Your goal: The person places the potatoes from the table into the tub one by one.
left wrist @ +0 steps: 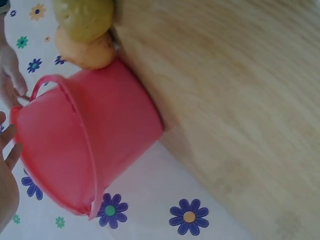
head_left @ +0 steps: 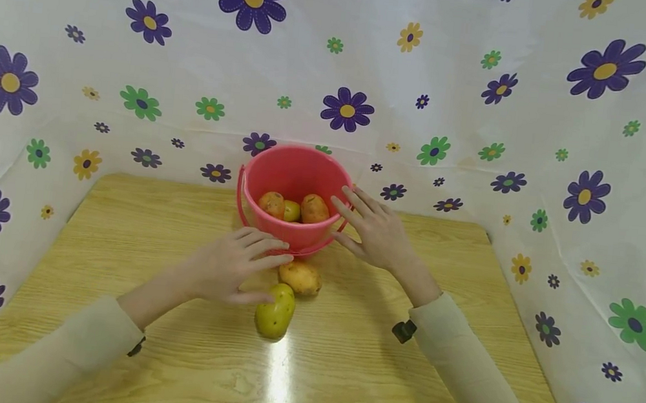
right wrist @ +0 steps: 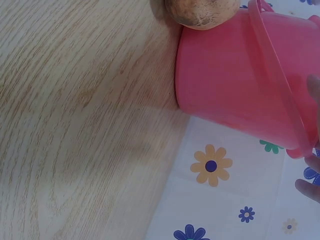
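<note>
A pink bucket stands upright, with two tan potatoes and a yellow-green one showing inside. My right hand is at the bucket's right rim, fingers extended over its edge. In front of the bucket my left hand holds nothing; its fingers are fairly straight, near the rim. Just beyond its thumb lies a yellow-green potato on the table. A tan potato lies between that one and the bucket. The left wrist view shows the bucket's side and its handle.
The wooden table extends around the bucket. White cloth with printed flowers hangs close behind the bucket and along both sides of the table. Dark wrist devices sit at the sleeve cuffs.
</note>
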### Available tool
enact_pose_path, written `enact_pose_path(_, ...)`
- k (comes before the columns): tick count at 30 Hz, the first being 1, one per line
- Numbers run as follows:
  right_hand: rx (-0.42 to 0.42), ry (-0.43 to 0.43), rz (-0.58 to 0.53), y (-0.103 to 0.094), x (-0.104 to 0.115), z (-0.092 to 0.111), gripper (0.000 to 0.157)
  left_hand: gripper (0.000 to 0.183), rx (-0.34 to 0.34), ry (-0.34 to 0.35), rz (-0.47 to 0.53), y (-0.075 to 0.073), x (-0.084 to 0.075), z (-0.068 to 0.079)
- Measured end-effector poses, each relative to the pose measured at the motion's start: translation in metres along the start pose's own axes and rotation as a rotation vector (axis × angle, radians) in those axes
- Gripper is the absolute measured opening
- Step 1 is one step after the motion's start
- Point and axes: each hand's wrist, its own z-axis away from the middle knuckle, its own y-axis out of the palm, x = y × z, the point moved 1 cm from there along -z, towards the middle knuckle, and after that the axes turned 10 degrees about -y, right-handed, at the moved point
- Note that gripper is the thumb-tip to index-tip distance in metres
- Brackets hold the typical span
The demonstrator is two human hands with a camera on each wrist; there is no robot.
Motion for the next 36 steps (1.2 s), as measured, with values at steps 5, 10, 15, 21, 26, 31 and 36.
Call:
enact_pose_path(5,-0.001,-0.001,-0.004,0.001,-0.001,0.0,0.072,0.071,0.032,0.034,-0.019,0.01,-0.004,0.009)
enact_pose_path(10,-0.019,-0.008,-0.005,0.002,-0.001,0.0,0.071,0.068,0.105,0.04,-0.024,0.021,-0.01,0.017)
enact_pose_path(15,-0.023,-0.008,-0.002,0.002,-0.001,0.0,0.071,0.07,0.174,0.04,-0.012,0.033,-0.018,0.023)
enact_pose_path(21,-0.012,0.001,-0.006,0.002,-0.001,0.0,0.071,0.071,0.241,0.034,0.002,0.046,-0.026,0.027)
enact_pose_path(26,-0.017,0.001,0.0,0.002,-0.001,0.0,0.071,0.071,0.24,0.036,0.012,0.055,-0.03,0.031)
enact_pose_path(31,-0.028,-0.006,-0.005,0.003,-0.002,0.0,0.072,0.071,0.221,0.028,0.027,0.066,-0.03,0.036)
enact_pose_path(36,-0.022,-0.002,-0.01,0.003,-0.003,-0.001,0.072,0.071,0.235,0.028,-0.004,0.069,-0.031,0.039)
